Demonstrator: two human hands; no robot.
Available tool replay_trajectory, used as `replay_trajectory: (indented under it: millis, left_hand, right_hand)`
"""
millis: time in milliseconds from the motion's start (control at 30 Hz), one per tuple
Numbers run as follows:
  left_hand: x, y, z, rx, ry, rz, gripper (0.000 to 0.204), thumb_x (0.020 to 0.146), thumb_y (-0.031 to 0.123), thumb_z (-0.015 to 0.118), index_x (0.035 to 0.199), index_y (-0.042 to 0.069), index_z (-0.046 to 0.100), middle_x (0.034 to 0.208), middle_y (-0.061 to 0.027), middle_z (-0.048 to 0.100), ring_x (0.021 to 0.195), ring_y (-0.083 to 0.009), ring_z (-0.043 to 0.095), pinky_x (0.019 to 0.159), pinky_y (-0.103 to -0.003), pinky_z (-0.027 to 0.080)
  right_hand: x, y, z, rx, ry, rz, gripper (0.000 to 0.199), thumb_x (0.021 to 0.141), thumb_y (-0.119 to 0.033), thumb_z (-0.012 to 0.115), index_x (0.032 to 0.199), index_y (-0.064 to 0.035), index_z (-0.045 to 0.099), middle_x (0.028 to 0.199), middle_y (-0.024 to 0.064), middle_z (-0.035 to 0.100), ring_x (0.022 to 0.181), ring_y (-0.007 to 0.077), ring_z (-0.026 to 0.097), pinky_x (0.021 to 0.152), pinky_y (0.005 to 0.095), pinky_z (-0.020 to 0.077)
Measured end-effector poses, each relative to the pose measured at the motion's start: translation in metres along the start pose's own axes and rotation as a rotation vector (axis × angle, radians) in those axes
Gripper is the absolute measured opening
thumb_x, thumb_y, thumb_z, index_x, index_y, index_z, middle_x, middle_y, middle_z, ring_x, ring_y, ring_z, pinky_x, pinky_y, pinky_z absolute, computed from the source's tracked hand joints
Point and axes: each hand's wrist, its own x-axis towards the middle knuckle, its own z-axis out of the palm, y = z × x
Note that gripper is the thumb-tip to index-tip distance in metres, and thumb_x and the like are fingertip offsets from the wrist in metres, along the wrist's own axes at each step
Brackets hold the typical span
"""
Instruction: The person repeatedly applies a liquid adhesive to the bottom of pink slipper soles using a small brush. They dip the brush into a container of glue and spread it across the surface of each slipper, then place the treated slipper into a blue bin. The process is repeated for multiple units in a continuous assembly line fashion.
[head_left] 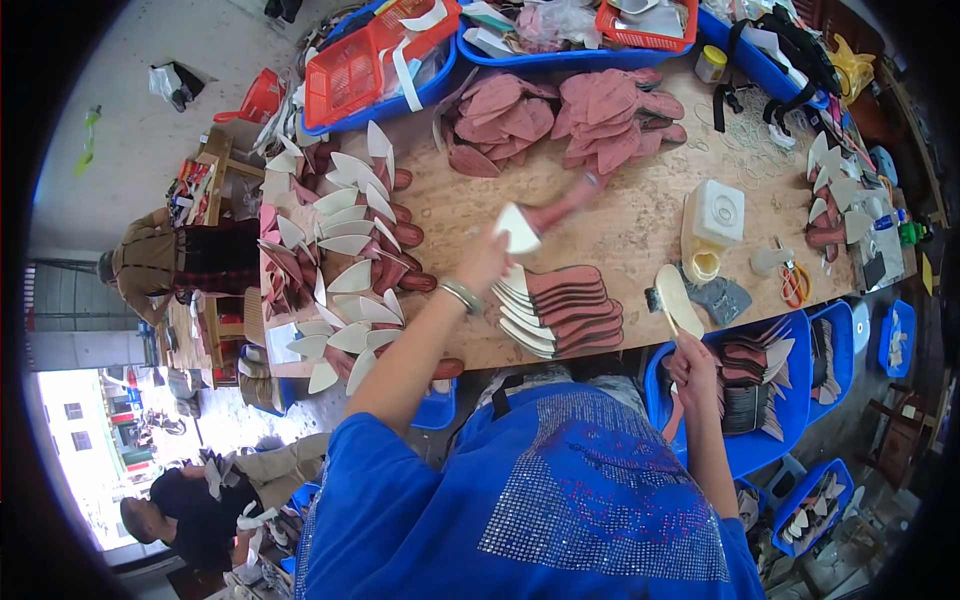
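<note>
My left hand point(484, 262), a bracelet at its wrist, is closed on the white end of a shoe insole point(520, 228) whose reddish-brown part stretches away over the table, blurred. My right hand point(692, 364) is closed around a cream insole-shaped piece point(678, 298) and a thin-handled brush point(656, 302) with dark bristles. Between my arms lies a fanned row of overlapping red-brown and white insoles point(570, 310) at the table's near edge. Beyond the right hand, a whitish plastic glue container point(712, 220) has yellowish stuff at its opening, beside a dark grey flat piece point(724, 298).
White-and-red insoles point(350, 240) crowd the left of the wooden table point(460, 215). Reddish pieces point(610, 120) lie piled at the back, near blue bins point(570, 52) and red baskets point(345, 80). Orange-handled scissors point(795, 285) lie right. A blue bin point(790, 400) stands below. Two people are at left.
</note>
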Motion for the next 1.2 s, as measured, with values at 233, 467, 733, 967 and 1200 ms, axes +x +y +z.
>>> replay_trajectory:
  millis: [233, 467, 733, 967, 1200]
  left_hand:
    - [0.079, 0.020, -0.083, 0.668, 0.680, 0.201, 0.032, 0.095, 0.020, 0.039, 0.120, 0.001, 0.037, 0.077, -0.0203, 0.062, 0.071, -0.0360, 0.064, 0.061, -0.047, 0.051]
    - [0.171, -0.004, -0.074, 0.894, 0.476, 0.075, 0.054, 0.093, 0.016, 0.038, 0.141, 0.003, 0.018, 0.121, -0.0283, 0.049, 0.097, -0.0393, 0.060, 0.077, -0.048, 0.051]
    - [0.183, -0.029, -0.054, 0.986, 0.156, 0.215, 0.056, 0.087, 0.012, 0.047, 0.139, -0.001, 0.029, 0.117, -0.0228, 0.052, 0.099, -0.0370, 0.060, 0.082, -0.046, 0.049]
    - [0.111, -0.052, -0.011, 1.066, -0.830, 0.176, 0.072, 0.073, 0.041, 0.072, 0.129, 0.004, 0.047, 0.119, -0.0228, 0.055, 0.108, -0.0335, 0.057, 0.093, -0.037, 0.044]
    - [0.080, -0.071, -0.008, 1.176, -0.861, 0.238, 0.063, 0.072, 0.034, 0.076, 0.124, 0.006, 0.055, 0.119, -0.0179, 0.058, 0.112, -0.0320, 0.054, 0.097, -0.037, 0.041]
  right_hand:
    - [0.002, 0.006, 0.020, -0.049, 0.042, -0.088, 0.022, 0.090, -0.011, 0.058, 0.109, 0.0001, 0.061, 0.053, -0.0050, 0.037, 0.039, 0.0029, 0.029, 0.034, 0.0189, 0.0203]
    - [0.000, -0.001, 0.038, -0.116, 0.085, -0.100, 0.029, 0.092, -0.011, 0.053, 0.117, 0.0038, 0.056, 0.056, -0.0043, 0.036, 0.040, 0.0031, 0.028, 0.035, 0.0190, 0.0195]
    - [-0.002, 0.005, 0.021, -0.070, 0.152, -0.108, 0.026, 0.091, -0.013, 0.057, 0.113, 0.0014, 0.060, 0.055, -0.0054, 0.039, 0.040, 0.0021, 0.030, 0.034, 0.0178, 0.0207]
    - [0.005, -0.012, 0.013, -0.161, 0.182, -0.099, 0.027, 0.091, -0.014, 0.058, 0.112, 0.0017, 0.060, 0.055, -0.0060, 0.040, 0.039, 0.0020, 0.031, 0.035, 0.0185, 0.0209]
    - [0.020, -0.026, -0.024, -0.230, 0.257, -0.171, 0.025, 0.089, -0.016, 0.061, 0.107, -0.0005, 0.065, 0.054, -0.0074, 0.042, 0.040, 0.0013, 0.030, 0.038, 0.0195, 0.0178]
